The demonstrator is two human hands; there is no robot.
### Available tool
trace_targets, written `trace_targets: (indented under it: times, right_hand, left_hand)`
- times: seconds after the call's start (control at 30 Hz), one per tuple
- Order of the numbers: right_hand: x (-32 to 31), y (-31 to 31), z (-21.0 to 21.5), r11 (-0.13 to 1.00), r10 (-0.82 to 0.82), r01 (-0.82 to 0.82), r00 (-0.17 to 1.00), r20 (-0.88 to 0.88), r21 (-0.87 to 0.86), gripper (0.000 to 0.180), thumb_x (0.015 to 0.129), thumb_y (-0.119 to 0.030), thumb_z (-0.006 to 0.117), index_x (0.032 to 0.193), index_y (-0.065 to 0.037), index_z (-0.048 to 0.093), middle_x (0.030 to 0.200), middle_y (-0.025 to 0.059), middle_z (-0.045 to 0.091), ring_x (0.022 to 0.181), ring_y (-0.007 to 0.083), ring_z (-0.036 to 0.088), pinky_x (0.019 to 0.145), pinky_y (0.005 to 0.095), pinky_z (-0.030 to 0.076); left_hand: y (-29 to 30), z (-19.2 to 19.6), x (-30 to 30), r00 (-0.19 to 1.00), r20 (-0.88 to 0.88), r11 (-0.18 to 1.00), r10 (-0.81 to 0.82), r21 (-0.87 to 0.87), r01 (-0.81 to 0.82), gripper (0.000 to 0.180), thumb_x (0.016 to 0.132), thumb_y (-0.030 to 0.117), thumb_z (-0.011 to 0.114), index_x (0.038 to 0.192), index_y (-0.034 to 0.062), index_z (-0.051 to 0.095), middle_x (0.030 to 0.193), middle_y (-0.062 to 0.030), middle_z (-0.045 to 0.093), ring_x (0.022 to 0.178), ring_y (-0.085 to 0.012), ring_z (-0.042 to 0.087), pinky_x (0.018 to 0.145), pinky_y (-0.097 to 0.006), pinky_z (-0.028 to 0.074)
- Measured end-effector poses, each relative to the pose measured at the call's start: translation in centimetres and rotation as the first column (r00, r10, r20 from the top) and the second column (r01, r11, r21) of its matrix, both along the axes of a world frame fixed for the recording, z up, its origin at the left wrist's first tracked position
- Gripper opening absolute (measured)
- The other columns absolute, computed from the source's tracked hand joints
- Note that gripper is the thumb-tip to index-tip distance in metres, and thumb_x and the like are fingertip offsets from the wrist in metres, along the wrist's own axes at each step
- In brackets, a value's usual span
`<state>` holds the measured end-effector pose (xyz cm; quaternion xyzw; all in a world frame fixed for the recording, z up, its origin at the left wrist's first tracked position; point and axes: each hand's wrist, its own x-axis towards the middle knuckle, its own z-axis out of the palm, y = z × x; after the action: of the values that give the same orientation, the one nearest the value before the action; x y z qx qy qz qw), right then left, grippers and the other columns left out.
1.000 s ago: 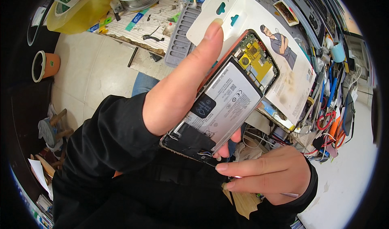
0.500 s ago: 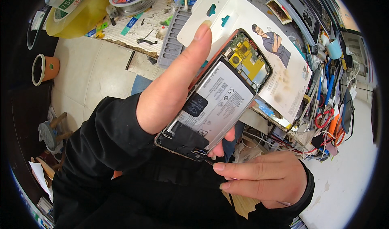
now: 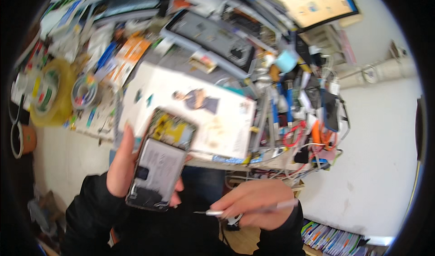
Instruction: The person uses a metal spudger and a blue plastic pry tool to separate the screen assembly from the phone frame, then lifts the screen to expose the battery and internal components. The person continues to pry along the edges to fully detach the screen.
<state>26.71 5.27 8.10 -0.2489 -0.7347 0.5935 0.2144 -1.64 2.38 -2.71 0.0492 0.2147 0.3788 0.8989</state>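
My left hand (image 3: 120, 172) is closed round a phone (image 3: 164, 158) with its back cover off, thumb along the left edge and fingertips at the right edge. The phone's large silver-grey battery, yellow-covered board at the top and black lower section face me. To the right of it, my right hand (image 3: 260, 201) pinches a thin pen-like tool (image 3: 215, 213) with a light handle. Its fine metal tip points left toward the phone's lower end and stays apart from it. Motion blur hides the tool's exact kind.
A white printed card (image 3: 231, 120) lies on the cluttered bench beyond the phone. A yellow tape roll (image 3: 65, 113) and a solder spool (image 3: 85, 92) stand left. A grey tray (image 3: 213, 38) sits behind, hand tools (image 3: 290, 102) and cables crowd the right, and a screen (image 3: 312, 2) is at the back.
The view has swung up, showing more of the bench. My right hand has drawn away from the phone's lower end, and the thin tool now shows in it. My left hand still holds the phone.
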Motion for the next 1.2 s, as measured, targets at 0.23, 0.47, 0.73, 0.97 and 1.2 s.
trace_targets:
  times: [0.23, 0.47, 0.73, 0.97, 1.2]
  right_hand:
    - [5.2, 2.0, 1.5, 0.623, -0.722, 0.782, 0.577, 0.383, -0.004, 0.019, 0.106, -0.018, 0.058, 0.11, 0.0, 0.062, 0.085, 0.0065, 0.07, 0.066, 0.0115, 0.067, 0.06, 0.0218, 0.051]
    - [7.1, 8.9, -1.3, 0.662, -0.748, 0.532, 0.433, 0.503, 0.527, 0.032, 0.094, -0.029, 0.074, 0.113, -0.004, 0.066, 0.074, 0.0108, 0.07, 0.068, 0.0248, 0.07, 0.065, 0.0367, 0.053]
    - [8.2, 9.4, -2.2, 0.512, -0.858, 0.549, 0.357, 0.369, 0.66, 0.023, 0.089, -0.028, 0.075, 0.093, -0.005, 0.071, 0.078, 0.0143, 0.071, 0.076, 0.034, 0.071, 0.07, 0.0435, 0.055]
    - [9.0, 9.4, -4.0, 0.657, -0.75, 0.458, 0.317, 0.581, 0.599, 0.024, 0.084, -0.029, 0.075, 0.088, -0.005, 0.073, 0.084, 0.0156, 0.072, 0.084, 0.0369, 0.071, 0.077, 0.0456, 0.056]
    - [7.9, 10.0, -1.8, 0.689, -0.719, 0.342, 0.203, 0.665, 0.639, 0.034, 0.078, -0.037, 0.076, 0.082, -0.004, 0.072, 0.082, 0.0184, 0.071, 0.081, 0.0375, 0.07, 0.077, 0.0452, 0.056]
  left_hand:
    - [-0.7, 0.3, 0.3, 0.975, -0.222, 0.976, -0.008, 0.209, 0.056, 0.127, 0.084, 0.097, 0.019, 0.153, -0.0082, 0.034, 0.11, -0.0307, 0.067, 0.079, -0.0435, 0.072, 0.074, -0.052, 0.061]
    - [-5.5, 6.2, -0.5, 0.551, -0.63, 0.747, 0.548, 0.665, 0.018, 0.091, 0.096, 0.052, 0.064, 0.156, -0.0068, 0.028, 0.124, -0.0215, 0.06, 0.102, -0.0305, 0.069, 0.09, -0.045, 0.058]
    - [-6.3, 9.9, -6.1, -0.129, -0.359, 0.352, 0.924, 0.67, 0.654, 0.05, 0.1, 0.015, 0.047, 0.146, -0.0032, 0.046, 0.127, -0.0275, 0.058, 0.116, -0.0385, 0.062, 0.096, -0.046, 0.051]
    - [-5.4, 10.5, -2.8, -0.031, -0.535, 0.529, 0.844, 0.823, 0.205, 0.072, 0.103, 0.042, 0.055, 0.152, -0.0052, 0.033, 0.114, -0.0176, 0.063, 0.106, -0.025, 0.064, 0.098, -0.041, 0.049]
    - [-5.0, 9.2, -1.2, 0.471, -0.49, 0.653, 0.733, 0.7, -0.289, 0.091, 0.094, 0.047, 0.064, 0.157, -0.0058, 0.025, 0.117, -0.0194, 0.061, 0.101, -0.0302, 0.069, 0.09, -0.046, 0.058]
